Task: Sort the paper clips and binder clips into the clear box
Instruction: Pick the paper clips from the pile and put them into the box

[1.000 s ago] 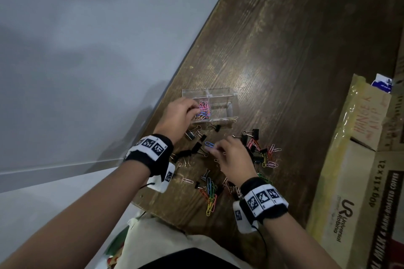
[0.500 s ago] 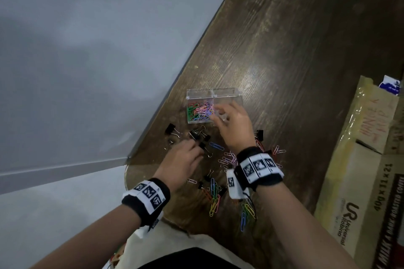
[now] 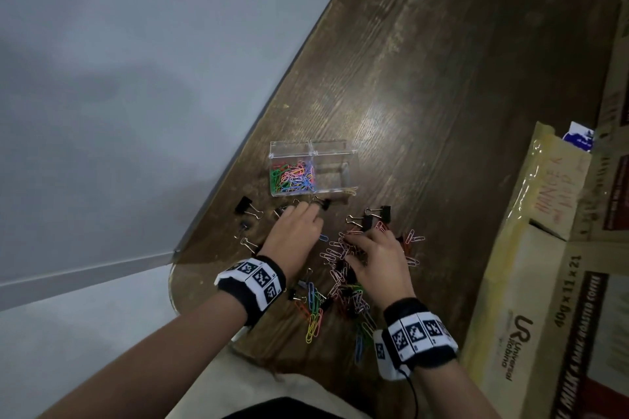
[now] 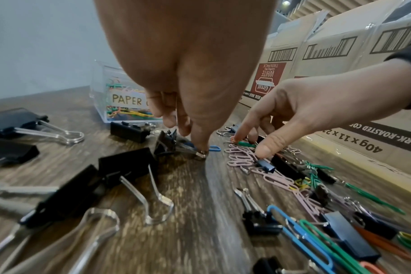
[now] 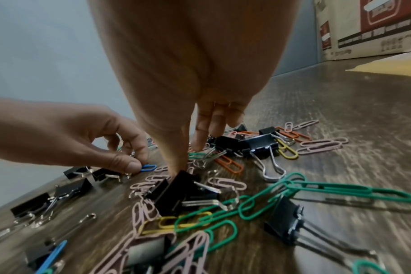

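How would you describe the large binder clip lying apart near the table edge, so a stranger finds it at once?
Start at the clear box. Just nearer and to its left, close to the table edge, lies a black binder clip. It lies apart from the others, silver handles pointing back toward the left hand.

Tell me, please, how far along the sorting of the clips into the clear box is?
Partly done. One compartment of the clear box holds coloured paper clips; the other looks empty. The left hand presses a blue paper clip on the table; the right hand reaches into the pink paper clips. Every black binder clip I can see and many paper clips remain on the table.
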`<state>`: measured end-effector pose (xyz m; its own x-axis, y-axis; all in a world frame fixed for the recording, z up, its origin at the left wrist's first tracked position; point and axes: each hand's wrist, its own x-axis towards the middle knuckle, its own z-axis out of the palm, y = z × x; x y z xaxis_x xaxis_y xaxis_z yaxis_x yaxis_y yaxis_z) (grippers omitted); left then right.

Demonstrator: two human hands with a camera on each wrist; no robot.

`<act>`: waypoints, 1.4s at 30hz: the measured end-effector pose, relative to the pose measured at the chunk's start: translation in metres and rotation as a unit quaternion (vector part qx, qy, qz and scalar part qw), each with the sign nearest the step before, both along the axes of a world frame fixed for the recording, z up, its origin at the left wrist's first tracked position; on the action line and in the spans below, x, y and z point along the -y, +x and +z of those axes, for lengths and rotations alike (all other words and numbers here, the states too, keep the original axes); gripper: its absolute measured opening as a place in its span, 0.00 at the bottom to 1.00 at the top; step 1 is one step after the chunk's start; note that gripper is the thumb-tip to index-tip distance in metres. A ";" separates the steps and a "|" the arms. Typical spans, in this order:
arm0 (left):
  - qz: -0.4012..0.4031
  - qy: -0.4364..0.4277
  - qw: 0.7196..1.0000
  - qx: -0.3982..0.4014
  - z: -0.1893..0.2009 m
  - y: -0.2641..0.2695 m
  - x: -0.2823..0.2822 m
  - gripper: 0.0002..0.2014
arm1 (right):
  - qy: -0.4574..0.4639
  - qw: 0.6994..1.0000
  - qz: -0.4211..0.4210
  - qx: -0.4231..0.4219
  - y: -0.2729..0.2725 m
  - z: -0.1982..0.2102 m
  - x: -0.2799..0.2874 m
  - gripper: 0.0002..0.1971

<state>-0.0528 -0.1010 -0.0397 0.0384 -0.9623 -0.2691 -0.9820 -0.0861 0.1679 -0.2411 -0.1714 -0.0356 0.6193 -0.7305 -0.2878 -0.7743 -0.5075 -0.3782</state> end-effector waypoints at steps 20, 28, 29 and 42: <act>-0.028 0.052 0.996 -0.063 -0.016 -0.033 -0.005 0.09 | -0.052 0.998 0.036 0.009 0.004 -0.009 0.014 0.08; -0.017 0.081 0.996 -0.034 -0.011 -0.015 -0.024 0.10 | 0.030 0.999 0.009 0.043 0.011 -0.009 0.018 0.05; 0.001 0.071 0.996 -0.056 -0.008 -0.010 -0.028 0.07 | 0.055 0.996 -0.012 0.067 0.013 -0.008 0.017 0.05; 0.317 -0.152 0.882 -0.313 0.056 0.066 -0.003 0.01 | 0.243 0.905 -0.203 0.285 0.100 0.022 0.031 0.09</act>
<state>0.0130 -0.0975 0.0159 0.5307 -0.8318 -0.1625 -0.4594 -0.4435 0.7696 -0.1416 -0.2023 -0.0138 0.4783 -0.8035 -0.3544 -0.4676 0.1086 -0.8773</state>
